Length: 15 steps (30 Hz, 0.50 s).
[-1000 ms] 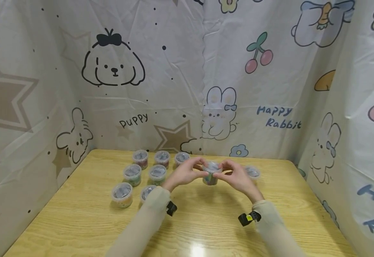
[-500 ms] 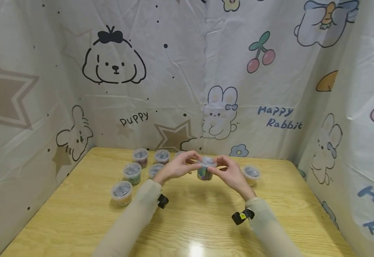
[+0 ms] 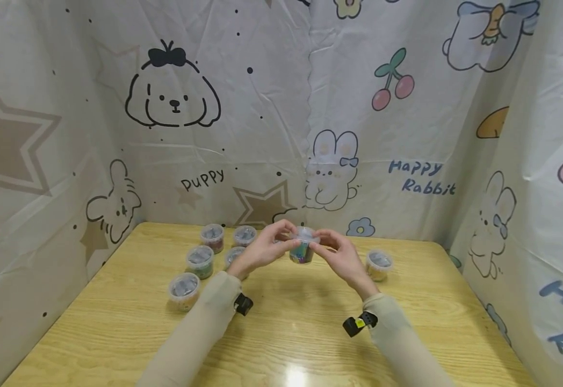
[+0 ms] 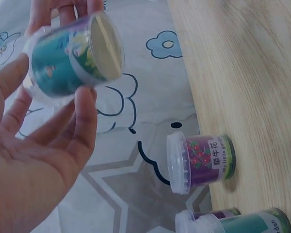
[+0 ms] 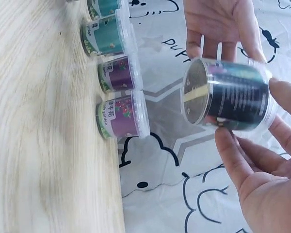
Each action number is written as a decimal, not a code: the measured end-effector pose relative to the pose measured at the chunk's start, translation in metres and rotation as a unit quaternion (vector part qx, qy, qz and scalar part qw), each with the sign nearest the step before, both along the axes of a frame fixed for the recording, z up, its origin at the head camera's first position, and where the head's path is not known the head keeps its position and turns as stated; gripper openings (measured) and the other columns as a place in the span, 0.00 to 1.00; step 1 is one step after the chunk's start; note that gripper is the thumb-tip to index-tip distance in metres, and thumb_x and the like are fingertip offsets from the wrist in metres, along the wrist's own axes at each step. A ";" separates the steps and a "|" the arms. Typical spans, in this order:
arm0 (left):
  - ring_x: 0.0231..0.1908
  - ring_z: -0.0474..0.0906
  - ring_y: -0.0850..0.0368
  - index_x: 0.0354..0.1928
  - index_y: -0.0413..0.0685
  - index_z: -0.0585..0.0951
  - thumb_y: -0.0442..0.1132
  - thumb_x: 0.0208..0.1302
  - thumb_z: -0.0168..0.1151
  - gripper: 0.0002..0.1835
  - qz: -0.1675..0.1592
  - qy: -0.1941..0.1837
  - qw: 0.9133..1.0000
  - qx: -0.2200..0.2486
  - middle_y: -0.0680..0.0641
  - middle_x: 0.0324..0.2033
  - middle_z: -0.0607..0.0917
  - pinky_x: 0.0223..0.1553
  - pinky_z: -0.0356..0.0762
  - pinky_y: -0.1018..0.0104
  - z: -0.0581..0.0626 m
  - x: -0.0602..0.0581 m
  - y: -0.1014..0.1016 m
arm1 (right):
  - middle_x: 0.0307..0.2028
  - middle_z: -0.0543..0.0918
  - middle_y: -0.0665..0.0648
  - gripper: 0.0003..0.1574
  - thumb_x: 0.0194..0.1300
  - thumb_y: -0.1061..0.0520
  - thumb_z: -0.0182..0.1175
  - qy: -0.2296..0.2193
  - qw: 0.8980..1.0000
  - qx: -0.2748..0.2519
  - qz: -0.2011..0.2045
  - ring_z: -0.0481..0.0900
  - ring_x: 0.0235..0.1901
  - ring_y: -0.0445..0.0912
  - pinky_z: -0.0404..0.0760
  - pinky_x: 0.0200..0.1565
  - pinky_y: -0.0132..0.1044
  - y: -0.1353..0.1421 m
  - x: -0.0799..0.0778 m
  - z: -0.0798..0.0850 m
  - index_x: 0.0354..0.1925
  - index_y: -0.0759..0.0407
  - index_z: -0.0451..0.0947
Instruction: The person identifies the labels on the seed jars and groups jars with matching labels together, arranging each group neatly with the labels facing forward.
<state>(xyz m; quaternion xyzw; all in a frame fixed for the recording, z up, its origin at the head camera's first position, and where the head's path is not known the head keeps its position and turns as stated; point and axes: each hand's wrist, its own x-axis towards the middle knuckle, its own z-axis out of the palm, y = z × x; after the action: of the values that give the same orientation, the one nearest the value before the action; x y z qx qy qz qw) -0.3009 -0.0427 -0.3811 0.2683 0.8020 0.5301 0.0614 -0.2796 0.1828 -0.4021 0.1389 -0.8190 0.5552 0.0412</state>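
Note:
A lidded clear plastic tub with a teal label is held up between both hands over the back of the table. From its left side the left hand grips it near the lid with thumb and fingers. On the other side the right hand pinches the same rim. In the left wrist view the tub lies across the picture, its bottom towards the table. The right wrist view shows a dark printed panel on the tub and a pale strip across its base.
Several similar tubs stand at the back left, including a purple-labelled tub and a front tub; the left hand and arm hide some. Another tub stands right. A printed cloth hangs behind the wooden table.
Both hands have moved the tub left and upward in the head view. The left arm now covers more of the standing tubs, while the right-hand tub is more fully uncovered.

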 end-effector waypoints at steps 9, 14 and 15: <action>0.55 0.77 0.49 0.47 0.56 0.77 0.49 0.69 0.61 0.10 0.037 0.023 0.999 -0.002 0.50 0.52 0.80 0.48 0.79 0.53 0.004 0.002 0.003 | 0.51 0.81 0.59 0.23 0.62 0.45 0.68 0.032 0.999 -0.012 -0.022 0.80 0.52 0.53 0.78 0.57 0.51 -0.010 -0.001 0.009 0.50 0.55 0.78; 0.54 0.77 0.50 0.52 0.57 0.78 0.51 0.69 0.60 0.13 0.020 -0.002 1.000 0.019 0.49 0.53 0.81 0.46 0.80 0.55 0.006 0.003 0.001 | 0.47 0.83 0.62 0.20 0.63 0.50 0.68 0.026 0.999 -0.042 -0.005 0.81 0.47 0.49 0.79 0.53 0.50 -0.007 -0.004 0.010 0.49 0.59 0.77; 0.52 0.78 0.51 0.53 0.57 0.78 0.50 0.70 0.60 0.14 0.012 -0.011 1.000 0.025 0.49 0.53 0.81 0.44 0.81 0.56 0.006 0.003 0.000 | 0.46 0.84 0.62 0.20 0.64 0.51 0.67 0.021 0.998 -0.051 0.003 0.81 0.45 0.48 0.80 0.53 0.50 -0.006 -0.004 0.010 0.49 0.60 0.77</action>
<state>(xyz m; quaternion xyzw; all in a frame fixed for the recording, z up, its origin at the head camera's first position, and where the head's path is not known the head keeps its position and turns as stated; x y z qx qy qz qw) -0.2977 -0.0423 -0.3754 0.2545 0.7910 0.5534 0.0571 -0.2835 0.1767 -0.3917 0.1510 -0.7882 0.5933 0.0634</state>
